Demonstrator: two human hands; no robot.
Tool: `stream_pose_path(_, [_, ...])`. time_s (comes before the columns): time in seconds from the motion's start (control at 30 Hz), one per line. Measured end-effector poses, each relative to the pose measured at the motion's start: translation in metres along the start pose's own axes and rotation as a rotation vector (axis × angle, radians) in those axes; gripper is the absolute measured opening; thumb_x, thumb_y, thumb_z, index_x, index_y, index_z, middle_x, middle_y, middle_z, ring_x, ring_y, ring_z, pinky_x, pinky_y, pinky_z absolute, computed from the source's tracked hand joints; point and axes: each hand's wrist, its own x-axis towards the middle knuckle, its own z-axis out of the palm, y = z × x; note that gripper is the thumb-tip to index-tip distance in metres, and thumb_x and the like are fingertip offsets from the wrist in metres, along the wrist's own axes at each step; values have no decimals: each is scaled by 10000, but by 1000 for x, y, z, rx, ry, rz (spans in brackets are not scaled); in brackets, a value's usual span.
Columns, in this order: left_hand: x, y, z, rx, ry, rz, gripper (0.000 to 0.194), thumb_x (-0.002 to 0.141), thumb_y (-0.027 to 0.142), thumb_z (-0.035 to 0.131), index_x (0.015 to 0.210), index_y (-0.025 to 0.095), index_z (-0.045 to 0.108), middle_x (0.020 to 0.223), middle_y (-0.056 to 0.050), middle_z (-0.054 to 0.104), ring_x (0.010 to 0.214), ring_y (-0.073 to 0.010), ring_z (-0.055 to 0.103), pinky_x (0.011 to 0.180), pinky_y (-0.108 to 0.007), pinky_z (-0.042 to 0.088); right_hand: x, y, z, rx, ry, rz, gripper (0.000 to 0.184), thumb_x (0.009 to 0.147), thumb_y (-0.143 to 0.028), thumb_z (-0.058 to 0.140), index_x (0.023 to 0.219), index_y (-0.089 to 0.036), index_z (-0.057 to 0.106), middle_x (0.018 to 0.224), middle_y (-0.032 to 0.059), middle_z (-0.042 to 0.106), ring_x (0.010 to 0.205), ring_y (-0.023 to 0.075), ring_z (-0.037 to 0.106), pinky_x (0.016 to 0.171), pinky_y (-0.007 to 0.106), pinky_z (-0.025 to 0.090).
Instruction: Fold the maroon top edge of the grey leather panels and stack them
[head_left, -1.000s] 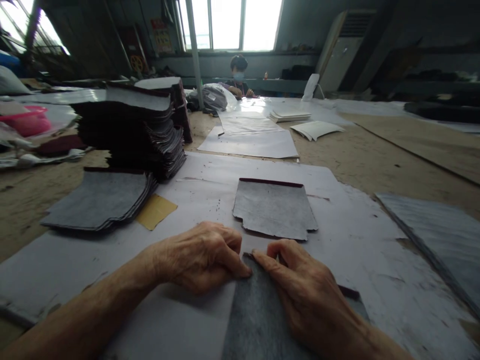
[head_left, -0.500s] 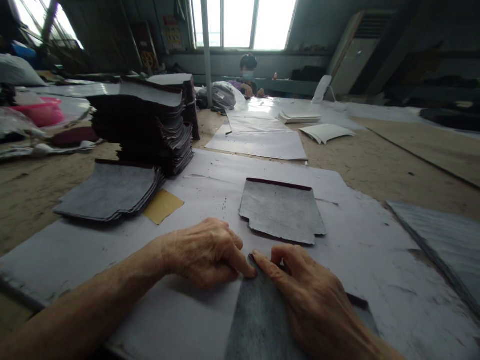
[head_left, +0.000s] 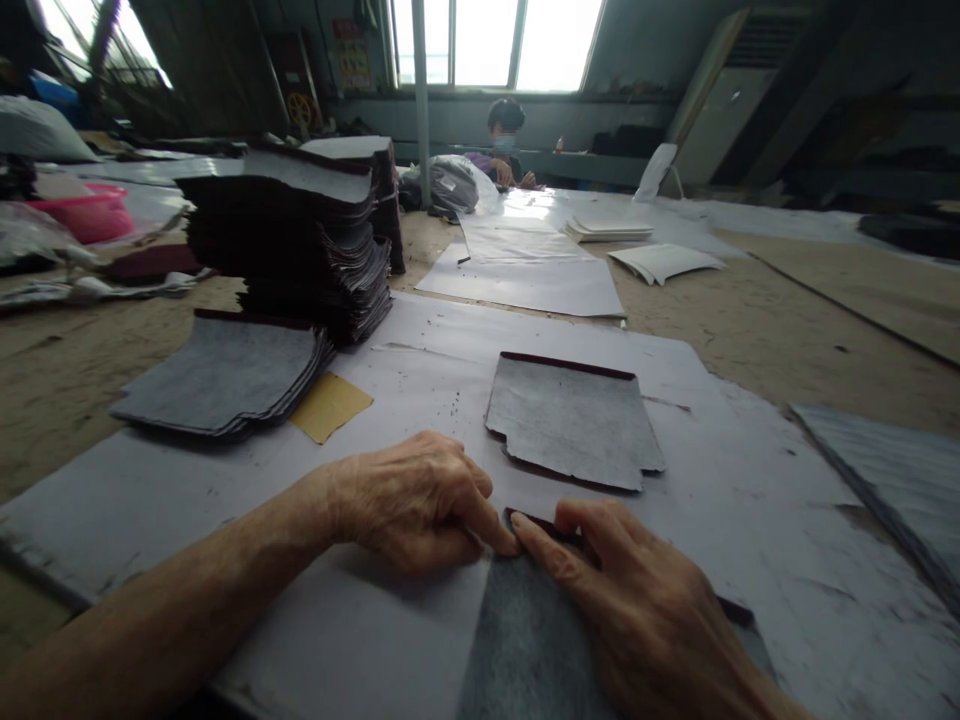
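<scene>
A grey-backed sheet piece (head_left: pixel 536 640) with a dark maroon edge lies on the white board in front of me, partly under my right hand. My left hand (head_left: pixel 427 500) is mostly curled, its index fingertip pressing at the piece's far left corner. My right hand (head_left: pixel 637 580) has its index finger laid along the dark top edge, close to the left fingertip, with the other fingers bent; its thumb is hidden. Just beyond my hands lies another grey piece (head_left: pixel 574 420) with notched corners and a dark folded strip. Under my right wrist, part of a further dark-edged piece (head_left: pixel 739 612) shows.
On the left stand a tall stack of dark pieces (head_left: pixel 292 250) and a lower grey pile (head_left: pixel 217 370), beside a yellow card (head_left: pixel 330 405). White sheets (head_left: pixel 525 285) lie farther back. A grey striped sheet (head_left: pixel 892 480) is at right. A person (head_left: pixel 506 150) sits across the table.
The whole view has shifted slightly. Both hands stay at the piece's corner; the right index fingertip sits slightly farther from the tip of the corner, showing more dark edge.
</scene>
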Motion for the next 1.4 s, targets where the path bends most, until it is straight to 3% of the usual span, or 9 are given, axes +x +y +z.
stream_pose_path(0.43, [0,0,-1,-6,-26,-9,141,748,149,519,733,210,645,571,43,444,511,-72,406,524,-230,324,5,-6,3,-59,-73,40,384,793,-17,365,1103,-126,564,883,121,553,722,210,531,556,351,495])
stream_pose_path(0.6, [0,-5,2,-123,-33,-44,265,751,161,559,972,266,662,630,45,495,544,-71,459,544,-213,346,4,2,-5,38,19,152,298,848,-66,367,1060,-121,570,860,96,551,715,169,537,587,294,488])
stream_pose_path(0.7, [-2,-7,2,-246,-16,-64,244,756,166,588,968,245,678,635,38,504,562,-69,479,575,-205,376,1,5,-10,-11,42,215,167,844,-140,447,934,-125,587,858,85,560,760,193,538,644,333,481])
stream_pose_path(0.77, [-2,-6,2,-375,22,-71,185,776,168,580,920,195,693,660,21,520,582,-72,493,580,-201,394,0,5,-12,-21,-6,252,110,822,-155,472,849,-141,578,815,70,554,737,202,531,631,346,467])
stream_pose_path(0.83, [1,-4,3,-447,139,-101,151,793,178,574,878,151,696,711,-5,543,622,-82,510,590,-206,410,0,3,-12,-3,-43,298,75,799,-137,480,798,-150,554,771,55,540,712,197,523,606,329,449])
stream_pose_path(0.93, [9,0,11,-357,351,-137,209,781,229,611,960,133,662,846,-49,571,764,-127,536,696,-260,439,4,0,-12,18,-57,339,64,762,-104,496,738,-161,512,722,31,521,668,169,507,570,284,411])
stream_pose_path(1.03, [17,5,21,-231,363,-144,362,738,309,670,1053,139,615,931,-72,574,853,-168,529,773,-324,436,7,-3,-13,27,-12,342,98,741,-84,495,693,-167,480,699,22,510,625,145,480,558,265,379])
stream_pose_path(1.23, [22,12,27,-268,297,-211,89,757,212,631,810,146,658,744,-14,583,727,-131,534,683,-261,416,9,-5,-10,107,8,407,125,752,-68,471,682,-169,446,679,19,505,608,140,468,551,262,351])
stream_pose_path(1.4, [23,15,24,-408,289,-308,71,753,157,613,719,136,672,653,14,546,626,-85,509,600,-199,377,8,-6,-8,200,-6,444,63,777,-100,482,784,-161,497,731,26,547,669,154,504,587,272,369])
